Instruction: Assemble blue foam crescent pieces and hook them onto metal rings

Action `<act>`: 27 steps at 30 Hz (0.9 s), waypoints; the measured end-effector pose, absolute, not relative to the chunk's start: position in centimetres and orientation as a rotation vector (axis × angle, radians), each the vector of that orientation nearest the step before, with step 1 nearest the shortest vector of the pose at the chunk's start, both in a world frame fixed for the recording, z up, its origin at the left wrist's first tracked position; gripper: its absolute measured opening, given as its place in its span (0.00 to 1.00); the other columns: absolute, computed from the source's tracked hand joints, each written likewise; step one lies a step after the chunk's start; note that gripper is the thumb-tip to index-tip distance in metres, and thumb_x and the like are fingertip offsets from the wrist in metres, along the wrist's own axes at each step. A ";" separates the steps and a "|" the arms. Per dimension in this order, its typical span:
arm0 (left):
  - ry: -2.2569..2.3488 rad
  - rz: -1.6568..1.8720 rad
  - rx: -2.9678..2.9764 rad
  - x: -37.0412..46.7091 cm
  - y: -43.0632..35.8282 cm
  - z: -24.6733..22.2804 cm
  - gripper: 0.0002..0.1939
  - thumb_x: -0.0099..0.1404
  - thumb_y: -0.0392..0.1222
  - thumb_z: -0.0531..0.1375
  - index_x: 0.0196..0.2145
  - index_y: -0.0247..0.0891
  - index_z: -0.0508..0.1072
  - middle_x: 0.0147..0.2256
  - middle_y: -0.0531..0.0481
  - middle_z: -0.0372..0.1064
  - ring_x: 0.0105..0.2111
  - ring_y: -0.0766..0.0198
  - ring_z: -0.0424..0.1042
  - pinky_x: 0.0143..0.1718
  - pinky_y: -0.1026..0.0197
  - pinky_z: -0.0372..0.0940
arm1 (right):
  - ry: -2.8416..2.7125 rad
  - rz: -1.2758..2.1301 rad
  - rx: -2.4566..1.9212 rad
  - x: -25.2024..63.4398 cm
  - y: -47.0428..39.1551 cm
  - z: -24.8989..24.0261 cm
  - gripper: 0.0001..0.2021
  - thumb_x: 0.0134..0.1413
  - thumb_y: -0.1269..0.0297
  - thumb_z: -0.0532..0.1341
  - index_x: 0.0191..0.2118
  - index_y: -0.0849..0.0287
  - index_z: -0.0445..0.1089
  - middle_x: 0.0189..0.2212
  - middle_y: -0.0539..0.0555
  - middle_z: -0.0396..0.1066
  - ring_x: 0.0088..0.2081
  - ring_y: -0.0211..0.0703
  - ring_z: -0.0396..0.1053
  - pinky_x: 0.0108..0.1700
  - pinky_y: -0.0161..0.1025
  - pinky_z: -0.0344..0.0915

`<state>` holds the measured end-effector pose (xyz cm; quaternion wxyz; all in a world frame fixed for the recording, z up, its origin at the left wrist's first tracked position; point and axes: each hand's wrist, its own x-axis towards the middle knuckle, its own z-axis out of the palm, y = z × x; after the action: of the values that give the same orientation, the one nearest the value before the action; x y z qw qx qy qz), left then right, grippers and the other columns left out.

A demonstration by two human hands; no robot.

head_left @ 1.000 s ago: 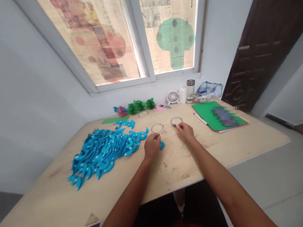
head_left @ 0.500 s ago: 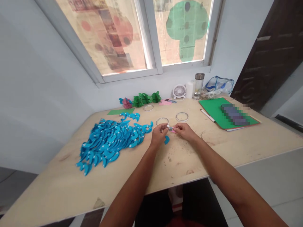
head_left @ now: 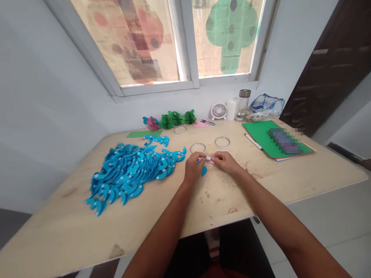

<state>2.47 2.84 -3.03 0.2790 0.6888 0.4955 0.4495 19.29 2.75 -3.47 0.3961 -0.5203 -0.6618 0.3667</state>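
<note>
My left hand (head_left: 194,166) and my right hand (head_left: 226,162) meet over the middle of the wooden table (head_left: 162,208), fingertips pinched close together. Between them is a small whitish piece (head_left: 208,158), gripped from both sides. A bit of pink (head_left: 211,162) shows just under it. One blue curved piece (head_left: 204,170) lies by my left hand, partly covered by it. To the left spreads a large heap of blue curved pieces (head_left: 130,170) with small white patches. Two tape rings, one (head_left: 198,148) behind my left hand and another (head_left: 222,142) behind my right, lie flat.
Along the back stand green paper balls (head_left: 175,118), a pink and blue one (head_left: 152,123), a small fan (head_left: 219,111) and a glass bottle (head_left: 242,105). Green sheets (head_left: 257,135) bearing a blurred dark object, and a white pen (head_left: 253,141), lie at right.
The camera view has shifted slightly. Both hands keep nearly the same place and pinch, and more of the whitish piece shows between the fingertips.
</note>
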 end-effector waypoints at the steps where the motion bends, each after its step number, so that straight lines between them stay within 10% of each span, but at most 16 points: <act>1: 1.329 1.209 1.888 2.5 2.8 -3.0 0.07 0.56 0.37 0.56 0.31 0.40 0.73 0.35 0.48 0.72 0.38 0.59 0.70 0.38 0.59 0.64 | -1.674 0.924 -1.330 19.3 2.8 -3.5 0.09 0.45 0.61 0.58 0.24 0.62 0.69 0.15 0.45 0.59 0.19 0.32 0.54 0.22 0.31 0.47; 27: 0.783 0.982 0.720 2.7 0.6 -0.7 0.16 0.51 0.40 0.64 0.39 0.34 0.74 0.36 0.43 0.74 0.33 0.64 0.72 0.34 0.63 0.65 | -1.345 0.126 -2.056 22.4 4.3 -3.4 0.10 0.51 0.60 0.56 0.34 0.56 0.73 0.34 0.58 0.73 0.43 0.52 0.63 0.42 0.45 0.54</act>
<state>2.72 0.62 -0.74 0.7494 0.3293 0.3581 0.4491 22.41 4.32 -3.39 0.3341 -0.7877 -0.5153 0.0481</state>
